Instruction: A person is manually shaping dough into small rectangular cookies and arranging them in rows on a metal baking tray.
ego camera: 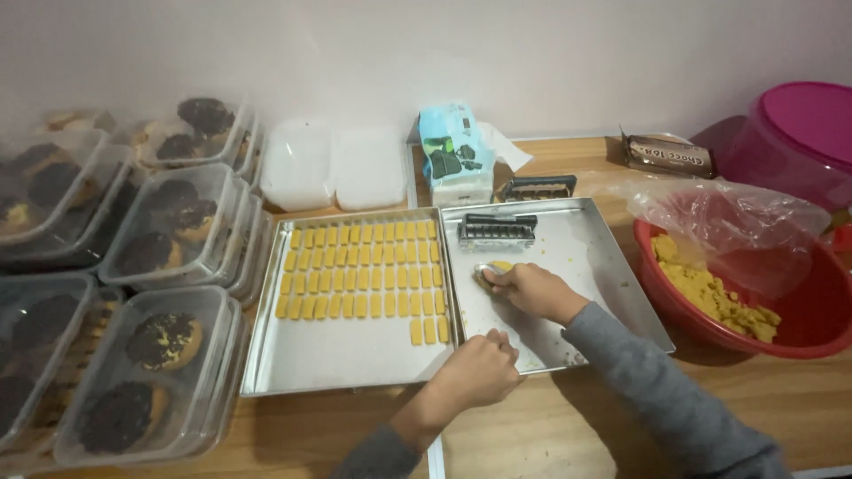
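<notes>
Closest, my left hand [475, 368] curls loosely, empty, steadying the square metal tray [612, 293], while my right hand [532, 288] pinches yellow dough [499, 266] for shaping.

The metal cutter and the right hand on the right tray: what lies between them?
Only bare tray lies between the metal cutter and the right hand in the head view; the hand presses a yellow dough lump.

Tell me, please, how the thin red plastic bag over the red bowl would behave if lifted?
The bag looks floppy, since it lies crumpled. It is probably very light, being thin and see-through. It may cling to the dough in the bowl.
</notes>
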